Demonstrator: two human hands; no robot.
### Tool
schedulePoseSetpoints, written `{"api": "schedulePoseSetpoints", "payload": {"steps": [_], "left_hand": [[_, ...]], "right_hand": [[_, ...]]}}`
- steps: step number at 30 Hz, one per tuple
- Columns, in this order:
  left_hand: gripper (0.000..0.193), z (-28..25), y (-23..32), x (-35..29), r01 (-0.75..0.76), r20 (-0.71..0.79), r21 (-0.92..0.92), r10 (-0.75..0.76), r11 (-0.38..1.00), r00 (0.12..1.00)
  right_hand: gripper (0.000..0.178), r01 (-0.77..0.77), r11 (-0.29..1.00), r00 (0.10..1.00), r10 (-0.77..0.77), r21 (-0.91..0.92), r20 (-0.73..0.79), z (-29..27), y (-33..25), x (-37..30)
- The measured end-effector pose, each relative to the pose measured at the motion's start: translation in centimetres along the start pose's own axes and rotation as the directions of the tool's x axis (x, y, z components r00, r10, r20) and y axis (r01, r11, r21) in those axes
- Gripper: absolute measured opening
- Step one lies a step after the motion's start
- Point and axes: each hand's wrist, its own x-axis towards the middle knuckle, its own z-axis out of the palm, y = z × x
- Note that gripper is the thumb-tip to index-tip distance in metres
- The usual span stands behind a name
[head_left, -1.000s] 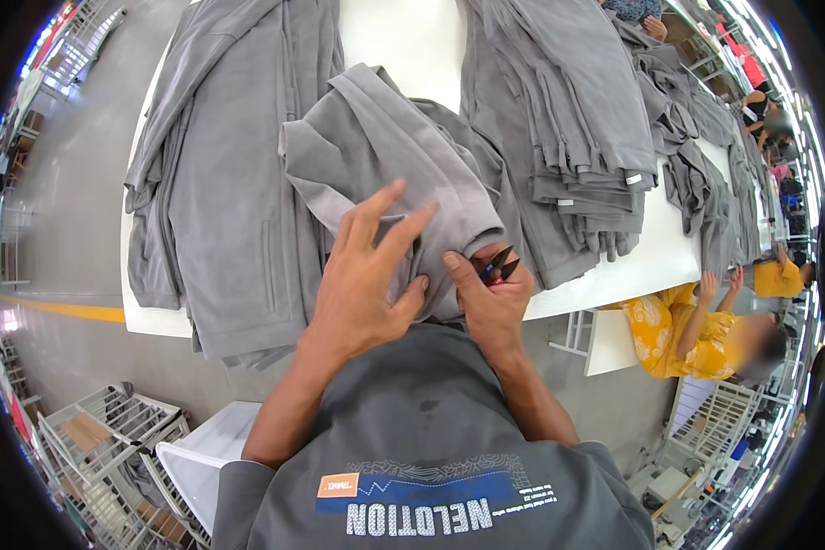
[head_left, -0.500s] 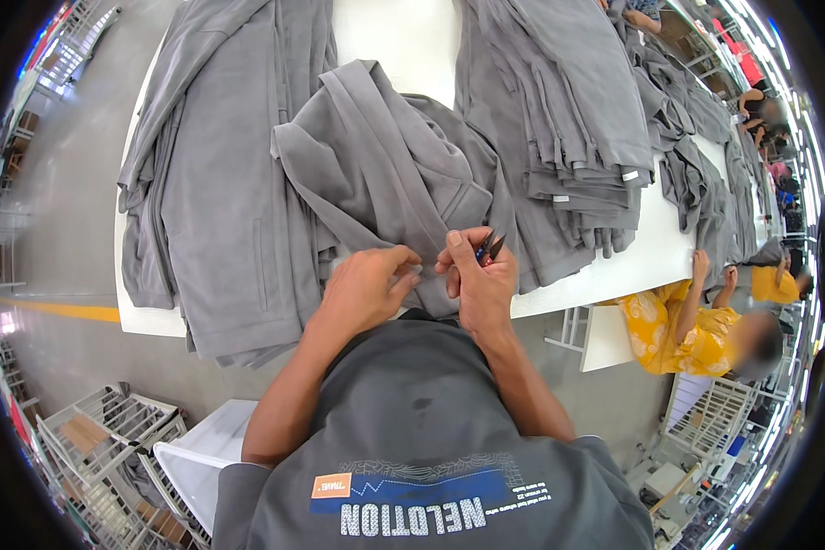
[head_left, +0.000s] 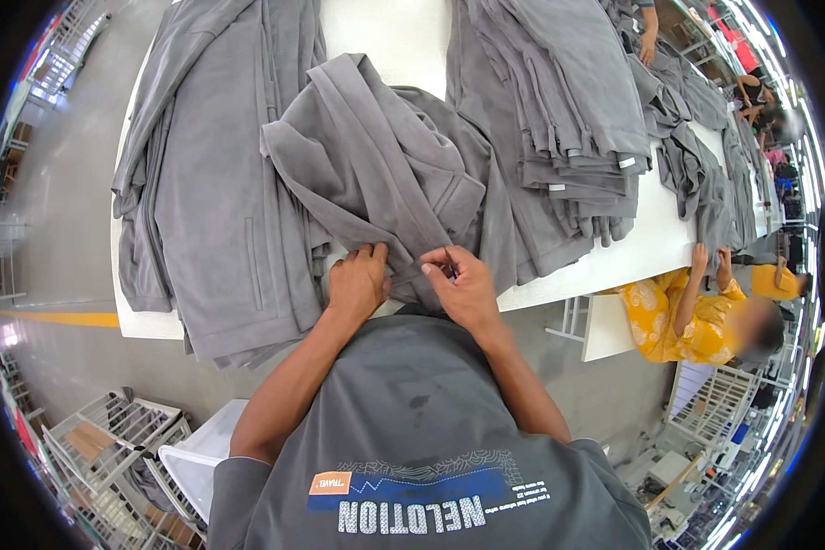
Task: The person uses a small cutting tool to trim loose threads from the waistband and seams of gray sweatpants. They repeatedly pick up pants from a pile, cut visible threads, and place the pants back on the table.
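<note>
A crumpled grey jacket point(head_left: 376, 174) of soft cloth lies on the table in front of me, its folds running down toward my body. My left hand point(head_left: 358, 282) is closed over the near edge of this jacket, knuckles up and fingertips tucked into the cloth. Just right of it, my right hand point(head_left: 465, 291) is curled, with thumb and forefinger close together over the jacket's near part. Only a small dark bit of the thread snips point(head_left: 452, 272) shows between its fingers; the hand hides the rest.
Grey garments are stacked on the left point(head_left: 215, 202) and right point(head_left: 582, 101) of the white table point(head_left: 559, 291). A person in yellow point(head_left: 665, 316) handles grey cloth at the right. White racks point(head_left: 110, 431) and a white bin point(head_left: 192, 458) stand behind me at the lower left.
My right hand has turned palm down and moved slightly left, so the snips' blades no longer stick up. The left hand has gone from a loose pinch to closing on the jacket's edge.
</note>
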Motion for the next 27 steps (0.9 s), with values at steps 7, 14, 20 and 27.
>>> {"api": "schedulePoseSetpoints", "payload": {"steps": [7, 14, 20, 27], "left_hand": [[0.016, -1.6, -0.3, -0.4, 0.170, -0.014, -0.663, -0.239, 0.729, 0.971], [0.024, -7.0, 0.4, -2.3, 0.046, 0.047, -0.999, -0.240, -0.009, 0.970], [0.020, -8.6, 0.3, -3.4, -0.070, -0.116, -0.986, -0.329, 0.149, 0.937], [0.022, -10.0, 0.4, -4.4, -0.069, -0.128, -0.984, -0.389, 0.162, 0.912]], "right_hand": [[0.026, 0.176, 0.983, 0.984, -0.175, -0.051, 0.021, -0.1, -0.2, 0.5], [0.030, 0.324, 0.941, 0.941, -0.308, -0.103, 0.141, 1.0, -3.2, 1.1], [0.019, 0.285, 0.954, 0.909, -0.301, 0.098, 0.288, 0.4, -3.0, 2.3], [0.017, 0.004, 0.982, 0.917, -0.078, 0.186, 0.391, -0.1, -3.9, 2.5]]}}
